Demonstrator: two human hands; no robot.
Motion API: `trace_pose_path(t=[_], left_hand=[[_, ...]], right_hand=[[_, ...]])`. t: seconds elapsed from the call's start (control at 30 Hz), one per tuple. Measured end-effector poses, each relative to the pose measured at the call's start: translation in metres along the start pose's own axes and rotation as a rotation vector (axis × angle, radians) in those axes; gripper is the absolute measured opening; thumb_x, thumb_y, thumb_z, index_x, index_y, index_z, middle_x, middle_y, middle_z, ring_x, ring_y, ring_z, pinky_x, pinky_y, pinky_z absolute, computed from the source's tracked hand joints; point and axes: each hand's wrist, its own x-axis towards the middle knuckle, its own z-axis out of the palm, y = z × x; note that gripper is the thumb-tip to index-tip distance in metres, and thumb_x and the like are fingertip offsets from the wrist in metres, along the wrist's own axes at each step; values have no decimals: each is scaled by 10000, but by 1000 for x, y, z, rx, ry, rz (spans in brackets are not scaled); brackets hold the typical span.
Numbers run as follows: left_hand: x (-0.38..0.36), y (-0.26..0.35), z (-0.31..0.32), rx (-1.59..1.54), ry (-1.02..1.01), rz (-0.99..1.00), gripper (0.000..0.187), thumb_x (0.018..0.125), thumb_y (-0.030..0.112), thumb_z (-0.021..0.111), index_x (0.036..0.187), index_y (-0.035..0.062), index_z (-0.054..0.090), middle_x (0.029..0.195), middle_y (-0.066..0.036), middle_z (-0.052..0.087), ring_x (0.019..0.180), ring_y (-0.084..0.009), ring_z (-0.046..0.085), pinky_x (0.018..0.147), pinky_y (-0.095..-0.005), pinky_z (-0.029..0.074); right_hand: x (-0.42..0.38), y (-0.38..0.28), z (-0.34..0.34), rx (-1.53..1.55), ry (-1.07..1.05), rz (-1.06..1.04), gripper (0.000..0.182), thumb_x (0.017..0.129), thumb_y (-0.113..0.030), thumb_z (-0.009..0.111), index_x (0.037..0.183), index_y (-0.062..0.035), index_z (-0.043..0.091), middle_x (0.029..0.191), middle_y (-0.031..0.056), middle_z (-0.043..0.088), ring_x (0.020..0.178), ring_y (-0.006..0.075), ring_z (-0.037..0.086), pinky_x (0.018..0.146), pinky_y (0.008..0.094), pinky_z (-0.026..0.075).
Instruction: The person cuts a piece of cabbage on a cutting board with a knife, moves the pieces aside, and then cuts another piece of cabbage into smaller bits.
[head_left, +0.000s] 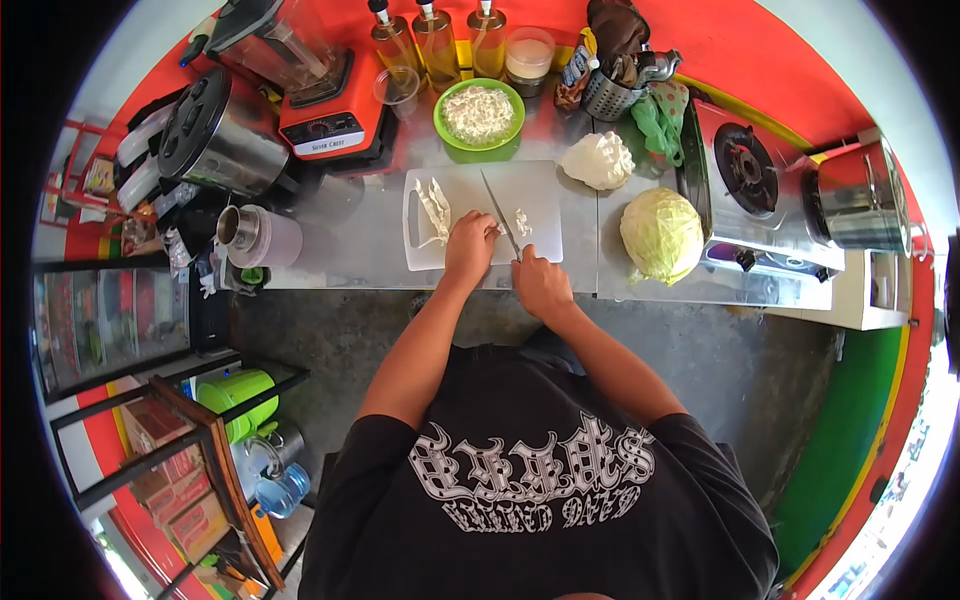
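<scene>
On the white cutting board [540,180], my right hand [542,282] is wrapped round the handle of a knife [497,207], its blade slanting away to the upper left. Just left of the blade, my left hand [470,245] has its fingers curled down on a pale piece of food, mostly hidden under them. Long whitish torn strips [433,210] lie on the board's left side. Small chopped white bits [521,222] sit right of the blade. Behind the board stands a green bowl [440,128] heaped with pale shreds [480,113].
Right of the board are a whitish lumpy bundle [597,162] and a cabbage [662,235], then a gas stove [748,170]. A blender [330,125], a pink-white flask [265,237] and a steel pot [225,140] stand left. Oil bottles [435,45] line the back.
</scene>
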Motion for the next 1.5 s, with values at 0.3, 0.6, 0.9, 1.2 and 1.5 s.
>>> trace_pose_path(t=[0.3, 0.6, 0.9, 1.2, 1.5], left_hand=[[11, -2, -14, 48, -133, 124, 37, 836, 35, 680, 874, 33, 680, 880, -156, 634, 897, -384, 636, 781, -492, 518], [6, -4, -13, 54, -109, 132, 72, 821, -4, 635, 861, 30, 683, 891, -158, 636, 921, -388, 631, 811, -486, 519], [5, -1, -13, 69, -113, 105, 91, 815, -12, 627, 855, 25, 700, 889, -161, 643, 925, -389, 628, 814, -485, 513], [-3, -10, -5, 84, -52, 148, 109, 827, 9, 632, 876, 29, 727, 888, -149, 645, 933, -376, 627, 833, -477, 520], [12, -12, -10, 103, -112, 78, 116, 802, 27, 628, 797, 58, 740, 875, -149, 663, 911, -375, 638, 797, -476, 535]], right_hand=[[-12, -25, 8, -324, 1, 109, 123, 967, -128, 504, 1042, -30, 510, 840, 184, 752, 805, 364, 759, 690, 467, 609], [2, -15, 19, -338, 18, 107, 150, 994, -161, 486, 1073, -33, 491, 845, 205, 747, 799, 379, 755, 701, 485, 606], [4, -23, 10, -385, -44, 101, 149, 970, -148, 516, 1072, -40, 528, 913, 194, 761, 863, 349, 763, 747, 437, 611], [9, -22, 7, -387, -128, 68, 295, 1037, -306, 526, 1125, -27, 487, 939, 219, 751, 889, 374, 754, 773, 466, 603], [21, -40, -15, -347, -237, 114, 402, 1037, -355, 541, 1214, -2, 466, 1058, 244, 735, 1002, 398, 727, 880, 495, 558]])
